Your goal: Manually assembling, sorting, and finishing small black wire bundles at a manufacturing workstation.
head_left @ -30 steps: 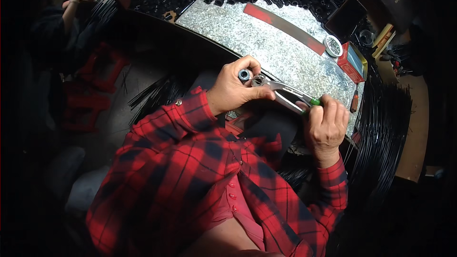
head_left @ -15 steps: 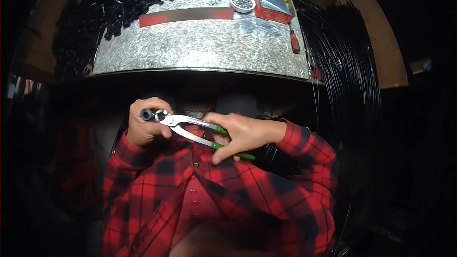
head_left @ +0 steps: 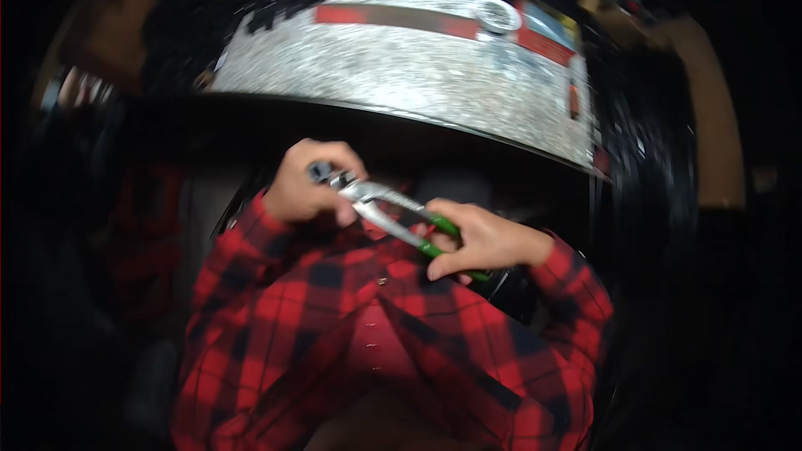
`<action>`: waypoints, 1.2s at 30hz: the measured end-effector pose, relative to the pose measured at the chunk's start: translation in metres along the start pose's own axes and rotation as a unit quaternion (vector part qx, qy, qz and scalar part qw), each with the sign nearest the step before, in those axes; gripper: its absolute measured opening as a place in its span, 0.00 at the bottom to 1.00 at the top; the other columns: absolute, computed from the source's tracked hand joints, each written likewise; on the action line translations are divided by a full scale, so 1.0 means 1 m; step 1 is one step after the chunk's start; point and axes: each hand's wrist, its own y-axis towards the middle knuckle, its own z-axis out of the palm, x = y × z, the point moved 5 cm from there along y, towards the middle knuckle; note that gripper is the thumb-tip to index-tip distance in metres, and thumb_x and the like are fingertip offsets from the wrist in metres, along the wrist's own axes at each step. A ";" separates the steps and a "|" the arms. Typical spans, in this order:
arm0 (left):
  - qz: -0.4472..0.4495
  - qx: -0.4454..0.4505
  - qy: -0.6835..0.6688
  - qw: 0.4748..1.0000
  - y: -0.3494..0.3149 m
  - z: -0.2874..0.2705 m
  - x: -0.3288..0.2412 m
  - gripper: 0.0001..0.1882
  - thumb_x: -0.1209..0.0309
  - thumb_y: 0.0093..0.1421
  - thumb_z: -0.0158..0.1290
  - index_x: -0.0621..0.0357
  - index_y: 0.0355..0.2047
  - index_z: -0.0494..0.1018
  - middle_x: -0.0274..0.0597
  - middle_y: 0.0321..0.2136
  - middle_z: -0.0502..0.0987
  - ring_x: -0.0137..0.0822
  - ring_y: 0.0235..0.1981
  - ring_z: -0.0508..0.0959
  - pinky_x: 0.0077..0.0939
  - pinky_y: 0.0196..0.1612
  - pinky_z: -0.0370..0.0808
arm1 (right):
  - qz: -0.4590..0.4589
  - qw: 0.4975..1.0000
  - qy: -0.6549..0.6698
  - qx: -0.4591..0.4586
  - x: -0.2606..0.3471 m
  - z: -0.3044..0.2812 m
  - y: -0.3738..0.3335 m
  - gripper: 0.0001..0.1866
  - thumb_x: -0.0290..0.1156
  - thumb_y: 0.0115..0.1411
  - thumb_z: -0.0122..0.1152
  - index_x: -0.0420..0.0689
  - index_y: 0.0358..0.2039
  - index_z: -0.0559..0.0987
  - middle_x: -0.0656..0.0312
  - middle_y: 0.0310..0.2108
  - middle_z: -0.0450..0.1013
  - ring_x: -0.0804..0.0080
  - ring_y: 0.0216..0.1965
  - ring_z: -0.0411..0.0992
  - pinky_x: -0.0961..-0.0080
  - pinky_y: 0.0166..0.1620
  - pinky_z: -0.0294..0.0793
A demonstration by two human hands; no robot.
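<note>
My left hand (head_left: 302, 188) is wrapped round a short dark tube (head_left: 318, 171), its round open end facing up at the left. Its kind cannot be made out further. In my right hand (head_left: 501, 238) are the green handles of metal pliers (head_left: 373, 210), slanting down to the right. The handles stand somewhat apart. Right beside the tube, the jaws meet a small shiny metal piece, partly covered by my left fingers. Both hands are over my lap, in front of the table.
Beyond my hands lies a speckled metal tabletop (head_left: 359, 71). On it are a red-and-grey strip (head_left: 401, 18), a white round dish (head_left: 498, 15) of small shiny pieces, a red box (head_left: 545, 44) and a screwdriver (head_left: 574, 102). Black tubes (head_left: 196, 12) are heaped at left; long black strands (head_left: 647, 117) hang at right.
The whole view has swung and blurred, so the table appears tilted and shifted right. Both hands keep their hold on the tube and the pliers.
</note>
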 end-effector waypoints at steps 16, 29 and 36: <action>0.030 0.050 -0.075 0.995 0.008 0.006 -0.002 0.19 0.72 0.35 0.70 0.61 0.27 0.72 0.30 0.20 0.74 0.18 0.22 0.71 0.13 0.24 0.67 | -0.128 0.936 -0.255 -0.206 0.016 -0.017 -0.005 0.22 0.21 0.49 0.57 0.35 0.45 0.65 0.52 0.22 0.68 0.62 0.24 0.71 0.74 0.28 0.69; 0.054 -0.025 -0.016 0.998 0.015 0.013 -0.006 0.38 0.55 0.29 0.70 0.61 0.40 0.69 0.25 0.17 0.67 0.15 0.19 0.63 0.12 0.21 0.59 | -0.215 0.708 -0.541 -0.399 0.042 -0.023 -0.009 0.31 0.15 0.41 0.52 0.39 0.50 0.63 0.46 0.35 0.62 0.50 0.37 0.66 0.63 0.38 0.67; 0.048 -0.072 -0.025 0.996 0.010 0.013 -0.001 0.40 0.52 0.27 0.69 0.60 0.40 0.68 0.22 0.15 0.59 0.15 0.18 0.56 0.13 0.20 0.53 | -0.219 0.796 -0.411 -0.386 0.019 -0.034 0.013 0.14 0.16 0.45 0.54 0.38 0.35 0.68 0.48 0.26 0.65 0.48 0.28 0.68 0.66 0.31 0.67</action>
